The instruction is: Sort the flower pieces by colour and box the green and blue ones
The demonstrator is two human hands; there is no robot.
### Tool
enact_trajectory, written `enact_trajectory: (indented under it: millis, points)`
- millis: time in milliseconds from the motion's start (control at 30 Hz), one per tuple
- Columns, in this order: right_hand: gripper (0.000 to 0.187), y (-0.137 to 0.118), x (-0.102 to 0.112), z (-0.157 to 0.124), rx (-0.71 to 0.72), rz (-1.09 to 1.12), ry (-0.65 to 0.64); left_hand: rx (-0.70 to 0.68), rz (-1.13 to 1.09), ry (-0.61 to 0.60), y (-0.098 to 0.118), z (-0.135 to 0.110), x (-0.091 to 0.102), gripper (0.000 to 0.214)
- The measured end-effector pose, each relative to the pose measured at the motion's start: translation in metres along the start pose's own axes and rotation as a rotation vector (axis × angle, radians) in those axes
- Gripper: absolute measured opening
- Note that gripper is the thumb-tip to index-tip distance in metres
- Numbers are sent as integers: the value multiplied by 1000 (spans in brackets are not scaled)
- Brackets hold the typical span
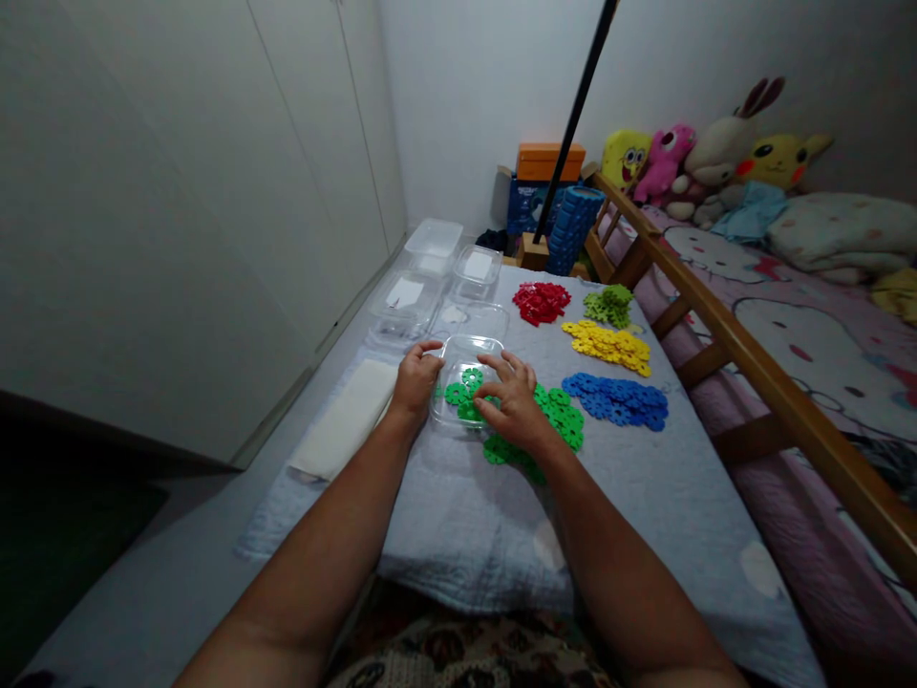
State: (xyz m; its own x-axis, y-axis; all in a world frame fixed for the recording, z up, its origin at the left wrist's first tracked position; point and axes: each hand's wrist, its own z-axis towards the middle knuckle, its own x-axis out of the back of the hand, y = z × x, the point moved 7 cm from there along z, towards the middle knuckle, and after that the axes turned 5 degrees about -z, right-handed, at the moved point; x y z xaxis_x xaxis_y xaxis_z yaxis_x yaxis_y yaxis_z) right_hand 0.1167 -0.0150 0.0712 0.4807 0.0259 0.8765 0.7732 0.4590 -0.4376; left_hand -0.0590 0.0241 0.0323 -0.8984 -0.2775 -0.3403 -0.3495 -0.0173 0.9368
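My left hand (pixel 416 380) grips the left wall of a clear square plastic container (pixel 445 406). Inside it lie several flat green notched discs (pixel 471 377), like snowflake building pieces. Over the container's right side, my right hand (pixel 517 401) has its fingers apart, and no piece shows clearly between them. A pile of the same green discs (pixel 565 420) is spread on the cloth beneath and beside my right wrist, partly hidden by it.
Piles of blue discs (pixel 616 399), yellow discs (pixel 608 346), red discs (pixel 542 302) and light-green discs (pixel 608 305) lie to the right. Clear containers (pixel 387 320) stand at the back left, near a folded cream cloth (pixel 344 420). A wooden bed rail (pixel 759 373) borders the right.
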Motion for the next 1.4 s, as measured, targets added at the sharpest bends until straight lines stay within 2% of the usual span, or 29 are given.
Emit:
enact_trajectory:
  millis: [133,233,400,467,567,633,733,867,1000,1133,1233,1400]
  points:
    - [18,1,-4,0,11,2,12,2,12,-4,2,-1,-1,42]
    - [21,6,0,1,10,13,88,0,16,-1,3,-2,0,43]
    - [27,36,31,1,-58,24,274,-11,35,6,0,0,2,44]
    - [27,52,45,-2,-91,7,295,-6,35,5,-1,1,2,44]
    - [21,70,53,-11,-135,-81,175,1,31,4,-2,1,2,44]
    - [18,75,48,-19,-140,-158,33,-3,35,1,-2,1,2,43]
    - [27,72,34,-30,-135,-248,-122,-13,40,-6,-1,2,1,42]
    - [30,68,22,-37,-186,-294,-185,-18,39,-10,-1,3,1,42]
    - [27,67,23,-36,-209,-254,-170,-26,52,-9,-1,3,2,41]
    - [19,71,26,-32,-181,-163,-101,-28,55,-6,-1,4,2,39]
    - [10,72,32,-30,-143,-31,1,-27,50,-4,0,4,3,40]
    - [12,65,53,-31,-92,347,301,-21,44,-9,0,4,2,41]
